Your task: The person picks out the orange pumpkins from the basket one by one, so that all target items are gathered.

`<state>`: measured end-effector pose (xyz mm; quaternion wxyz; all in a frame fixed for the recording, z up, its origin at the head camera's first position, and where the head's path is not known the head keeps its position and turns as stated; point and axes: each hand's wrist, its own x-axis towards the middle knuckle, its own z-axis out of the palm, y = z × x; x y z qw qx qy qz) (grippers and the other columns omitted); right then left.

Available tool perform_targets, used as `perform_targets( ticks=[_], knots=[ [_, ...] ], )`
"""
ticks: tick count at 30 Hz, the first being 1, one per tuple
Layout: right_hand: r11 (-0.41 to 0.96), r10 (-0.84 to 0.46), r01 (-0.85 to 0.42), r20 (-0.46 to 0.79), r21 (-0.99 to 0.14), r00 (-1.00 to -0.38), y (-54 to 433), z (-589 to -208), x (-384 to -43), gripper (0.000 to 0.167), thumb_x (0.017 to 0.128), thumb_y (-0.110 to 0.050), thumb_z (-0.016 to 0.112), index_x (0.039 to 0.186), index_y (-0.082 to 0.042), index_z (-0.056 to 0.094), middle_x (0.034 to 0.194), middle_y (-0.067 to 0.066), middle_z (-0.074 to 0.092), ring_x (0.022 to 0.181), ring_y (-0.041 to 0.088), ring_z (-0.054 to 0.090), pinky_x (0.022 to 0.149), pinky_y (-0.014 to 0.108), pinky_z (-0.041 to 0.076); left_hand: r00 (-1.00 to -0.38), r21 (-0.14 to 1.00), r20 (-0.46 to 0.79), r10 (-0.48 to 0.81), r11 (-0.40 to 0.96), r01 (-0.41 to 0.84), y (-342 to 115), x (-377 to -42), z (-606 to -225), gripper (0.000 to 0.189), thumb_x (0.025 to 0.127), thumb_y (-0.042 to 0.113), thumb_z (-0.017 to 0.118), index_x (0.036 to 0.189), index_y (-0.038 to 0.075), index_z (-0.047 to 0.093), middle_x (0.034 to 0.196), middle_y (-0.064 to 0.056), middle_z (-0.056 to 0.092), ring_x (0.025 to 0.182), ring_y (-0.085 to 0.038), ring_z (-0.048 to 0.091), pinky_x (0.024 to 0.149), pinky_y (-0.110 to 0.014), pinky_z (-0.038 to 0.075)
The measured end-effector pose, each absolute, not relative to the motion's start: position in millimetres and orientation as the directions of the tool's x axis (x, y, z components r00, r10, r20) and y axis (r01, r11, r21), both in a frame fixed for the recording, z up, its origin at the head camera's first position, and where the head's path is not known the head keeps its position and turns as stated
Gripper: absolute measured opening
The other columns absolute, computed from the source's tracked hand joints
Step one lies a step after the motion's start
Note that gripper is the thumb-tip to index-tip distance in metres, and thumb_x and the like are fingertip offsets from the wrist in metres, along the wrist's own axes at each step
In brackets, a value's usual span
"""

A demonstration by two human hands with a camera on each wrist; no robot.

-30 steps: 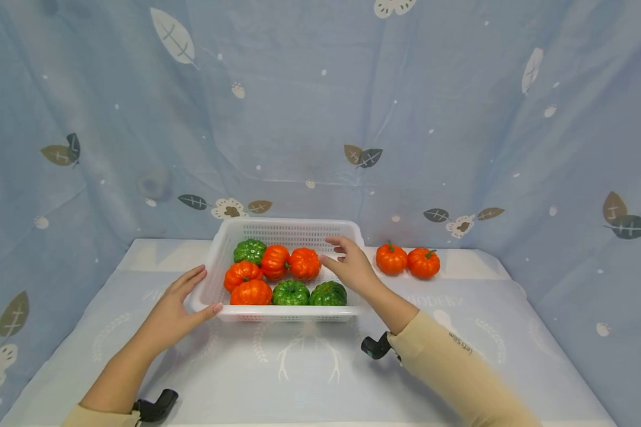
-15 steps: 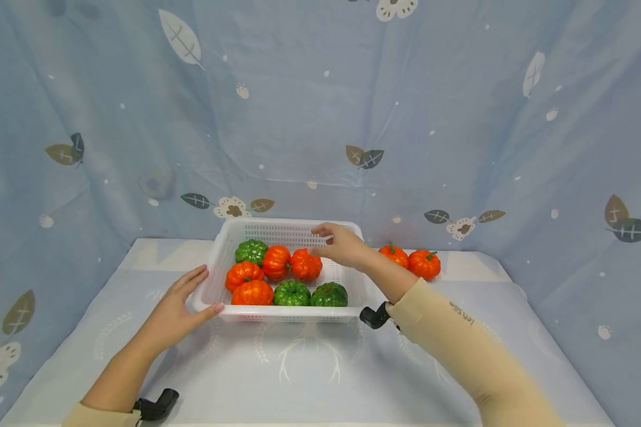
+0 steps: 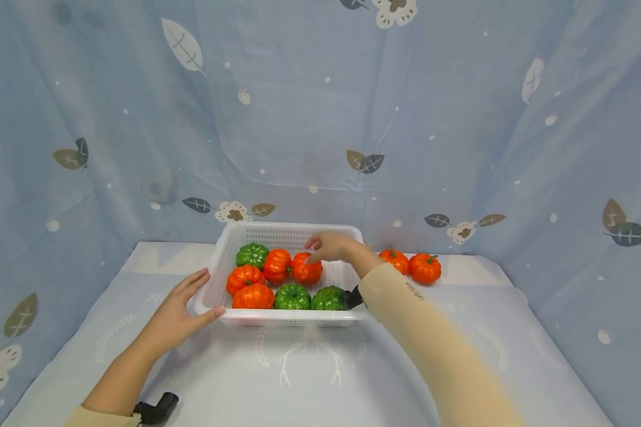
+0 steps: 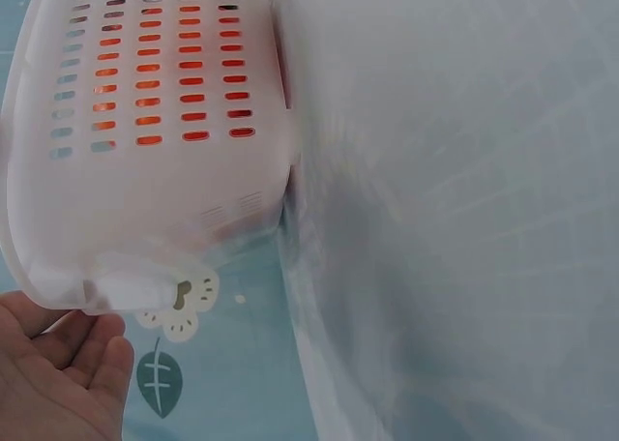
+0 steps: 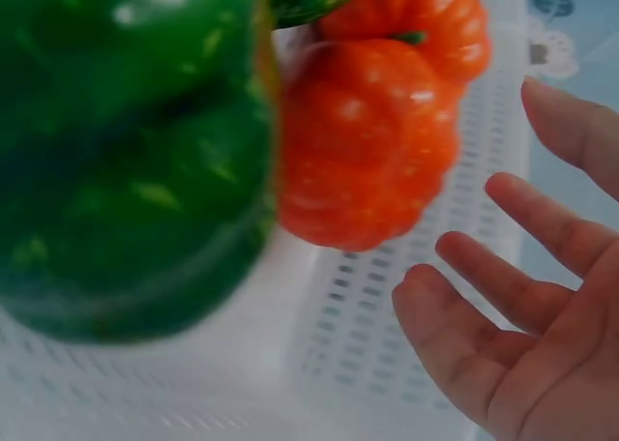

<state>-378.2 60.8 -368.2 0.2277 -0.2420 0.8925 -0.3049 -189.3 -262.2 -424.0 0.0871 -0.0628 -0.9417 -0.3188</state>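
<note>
A white plastic basket (image 3: 278,315) holds several small orange and green pumpkins. My left hand (image 3: 177,317) rests at its front left corner, thumb on the front rim and fingers spread along the left side. In the left wrist view, my left fingers (image 4: 92,349) touch the rim from outside. My right hand (image 3: 332,247) hovers over the basket's back right part, holding nothing. Beside its fingertips lies an orange pumpkin (image 3: 307,273). In the right wrist view, a green pumpkin (image 5: 135,161) looms close, and my relaxed right fingers (image 5: 484,286) are apart from the orange pumpkin (image 5: 372,151).
Two more orange pumpkins stand on the table right of the basket; the outer orange pumpkin (image 3: 425,270) shows whole, the inner orange pumpkin (image 3: 394,258) is partly behind my right arm. A patterned blue curtain (image 3: 278,118) hangs behind the table (image 3: 256,379).
My right hand has moved left and farther over the basket, toward the orange pumpkin in the middle. The left hand has stayed at the corner. The pumpkins keep their places.
</note>
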Motion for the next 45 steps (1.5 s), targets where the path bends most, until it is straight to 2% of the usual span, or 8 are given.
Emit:
perform_targets(
  ticks=[7, 13, 16, 24, 28, 37, 45],
  knots=[
    [0.701, -0.556, -0.246, -0.297, -0.669, -0.777, 50, -385, -381, 0.059, 0.089, -0.023, 0.077, 0.140, -0.006, 0.053, 0.145, 0.019, 0.048, 0.132, 0.034, 0.047, 0.104, 0.044, 0.047, -0.976, 0.584, 0.206, 0.066, 0.792, 0.177, -263, -187, -425, 0.094, 0.086, 0.053, 0.074, 0.152, -0.003, 0.037, 0.160, -0.019, 0.028, 0.140, -0.052, 0.029, 0.100, -0.077, 0.031],
    [0.705, -0.527, -0.203, -0.310, -0.680, -0.791, 46, -396, -380, 0.061, 0.087, -0.027, 0.079, 0.139, -0.007, 0.053, 0.139, 0.016, 0.053, 0.114, 0.026, 0.057, 0.091, 0.035, 0.052, -0.977, 0.581, 0.201, 0.066, 0.795, 0.173, -263, -186, -424, 0.094, 0.086, 0.054, 0.074, 0.152, -0.003, 0.037, 0.160, -0.018, 0.028, 0.140, -0.052, 0.030, 0.100, -0.077, 0.032],
    [0.699, -0.527, -0.209, -0.295, -0.684, -0.797, 45, -397, -379, 0.059, 0.086, -0.025, 0.080, 0.136, -0.006, 0.055, 0.132, 0.013, 0.056, 0.105, 0.022, 0.056, 0.085, 0.031, 0.052, -0.978, 0.580, 0.199, 0.062, 0.797, 0.169, -263, -187, -423, 0.095, 0.086, 0.054, 0.074, 0.152, -0.003, 0.037, 0.160, -0.019, 0.028, 0.140, -0.053, 0.030, 0.099, -0.077, 0.032],
    [0.711, -0.521, -0.232, -0.276, -0.664, -0.807, 44, -398, -378, 0.049, 0.084, -0.023, 0.082, 0.122, -0.007, 0.056, 0.114, 0.008, 0.058, 0.097, 0.022, 0.053, 0.080, 0.031, 0.049, -0.979, 0.584, 0.196, 0.064, 0.794, 0.169, -263, -187, -424, 0.095, 0.086, 0.054, 0.074, 0.152, -0.003, 0.036, 0.160, -0.019, 0.028, 0.140, -0.052, 0.029, 0.099, -0.077, 0.032],
    [0.715, -0.517, -0.242, -0.264, -0.656, -0.814, 44, -396, -378, 0.050, 0.084, -0.026, 0.082, 0.123, -0.008, 0.056, 0.117, 0.009, 0.059, 0.101, 0.023, 0.054, 0.084, 0.033, 0.049, -0.979, 0.579, 0.194, 0.060, 0.799, 0.164, -262, -187, -423, 0.095, 0.086, 0.054, 0.074, 0.152, -0.003, 0.036, 0.160, -0.019, 0.028, 0.140, -0.053, 0.030, 0.099, -0.077, 0.032],
    [0.672, -0.555, -0.245, -0.255, -0.699, -0.792, 55, -377, -375, 0.052, 0.087, -0.026, 0.080, 0.127, -0.008, 0.052, 0.122, 0.011, 0.057, 0.104, 0.024, 0.056, 0.082, 0.031, 0.052, -0.976, 0.569, 0.207, 0.073, 0.802, 0.181, -263, -189, -423, 0.094, 0.086, 0.053, 0.074, 0.151, -0.005, 0.037, 0.160, -0.020, 0.029, 0.140, -0.053, 0.030, 0.100, -0.077, 0.032],
    [0.625, -0.559, -0.288, -0.159, -0.726, -0.814, 77, -345, -364, 0.055, 0.085, -0.026, 0.081, 0.130, -0.011, 0.053, 0.132, 0.014, 0.055, 0.109, 0.025, 0.061, 0.086, 0.034, 0.056, -0.975, 0.555, 0.207, 0.080, 0.811, 0.184, -262, -190, -420, 0.094, 0.087, 0.053, 0.073, 0.151, -0.005, 0.037, 0.159, -0.021, 0.029, 0.139, -0.053, 0.030, 0.100, -0.077, 0.032]
  ],
)
